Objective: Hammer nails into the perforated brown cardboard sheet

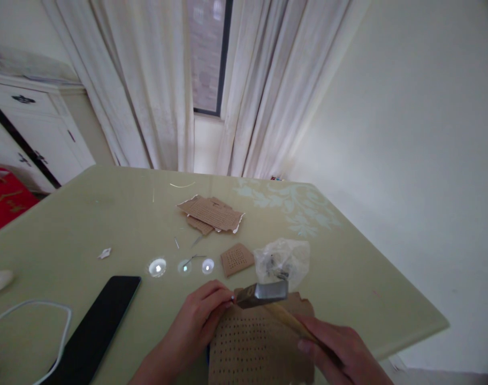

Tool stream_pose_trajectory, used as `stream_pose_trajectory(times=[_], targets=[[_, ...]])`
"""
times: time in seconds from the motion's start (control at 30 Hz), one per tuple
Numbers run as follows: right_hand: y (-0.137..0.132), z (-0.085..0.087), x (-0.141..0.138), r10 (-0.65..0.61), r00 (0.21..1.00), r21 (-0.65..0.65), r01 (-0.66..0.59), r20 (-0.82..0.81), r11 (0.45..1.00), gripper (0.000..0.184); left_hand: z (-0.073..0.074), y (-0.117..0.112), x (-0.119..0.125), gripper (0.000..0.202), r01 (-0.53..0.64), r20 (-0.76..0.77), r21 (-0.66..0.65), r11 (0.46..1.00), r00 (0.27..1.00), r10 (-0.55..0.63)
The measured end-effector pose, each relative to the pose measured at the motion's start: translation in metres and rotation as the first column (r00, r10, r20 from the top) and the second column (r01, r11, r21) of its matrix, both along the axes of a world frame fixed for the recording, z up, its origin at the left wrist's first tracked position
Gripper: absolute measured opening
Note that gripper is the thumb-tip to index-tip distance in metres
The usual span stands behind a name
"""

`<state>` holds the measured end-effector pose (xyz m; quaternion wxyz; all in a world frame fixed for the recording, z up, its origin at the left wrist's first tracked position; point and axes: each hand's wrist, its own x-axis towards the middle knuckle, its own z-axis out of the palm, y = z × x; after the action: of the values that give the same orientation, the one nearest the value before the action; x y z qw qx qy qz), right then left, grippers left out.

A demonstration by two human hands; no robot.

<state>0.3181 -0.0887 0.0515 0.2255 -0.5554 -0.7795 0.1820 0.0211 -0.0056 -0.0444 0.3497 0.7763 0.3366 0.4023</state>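
My right hand (336,347) is wrapped round the wooden handle of a hammer (270,292), whose metal head points left over a brown cardboard sheet (244,342). Rows of small punched holes cover much of that sheet. At its upper left edge, my left hand (204,313) has thumb and fingers pinched on what looks like a nail (233,298); only a small shiny end shows, right at the hammer face. Whether the two touch I cannot tell. Something blue peeks out under the sheet's left side.
A clear plastic bag (286,259) with dark bits lies beyond the hammer, beside a small punched cardboard piece (236,259). Farther back is a stack of torn cardboard (214,213). Thin metal pins (193,259) lie loose. To the left are a black phone-like slab (99,326) and a white cable (67,321).
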Motion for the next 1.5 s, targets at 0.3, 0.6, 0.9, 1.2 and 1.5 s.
stream_pose_trajectory(times=[0.3, 0.6, 0.9, 1.2, 1.5], targets=[[0.020, 0.021, -0.009, 0.107, 0.989, -0.049, -0.102, 0.104, 0.994, 0.032, 0.000, 0.001, 0.001, 0.024, -0.004, -0.067, 0.000, 1.000, 0.998, 0.004], [0.015, 0.011, -0.009, 0.051, 0.994, -0.096, -0.041, 0.099, 0.995, 0.030, 0.004, 0.000, 0.000, 0.026, 0.010, -0.054, -0.085, 0.996, 0.998, -0.014], [0.012, 0.001, -0.003, 0.025, 0.999, -0.054, -0.023, 0.029, 0.998, 0.035, 0.011, 0.003, -0.005, 0.030, 0.049, 0.022, -0.199, 0.979, 0.999, -0.045], [0.011, 0.006, -0.002, 0.035, 0.998, -0.078, -0.031, 0.046, 0.996, 0.035, 0.004, -0.005, -0.024, 0.034, -0.047, -0.222, -0.304, 0.952, 0.975, -0.023], [0.016, -0.009, -0.006, 0.096, 0.990, -0.121, -0.083, 0.107, 0.989, 0.030, 0.005, -0.005, -0.022, 0.031, -0.053, -0.214, -0.319, 0.946, 0.977, -0.017]])
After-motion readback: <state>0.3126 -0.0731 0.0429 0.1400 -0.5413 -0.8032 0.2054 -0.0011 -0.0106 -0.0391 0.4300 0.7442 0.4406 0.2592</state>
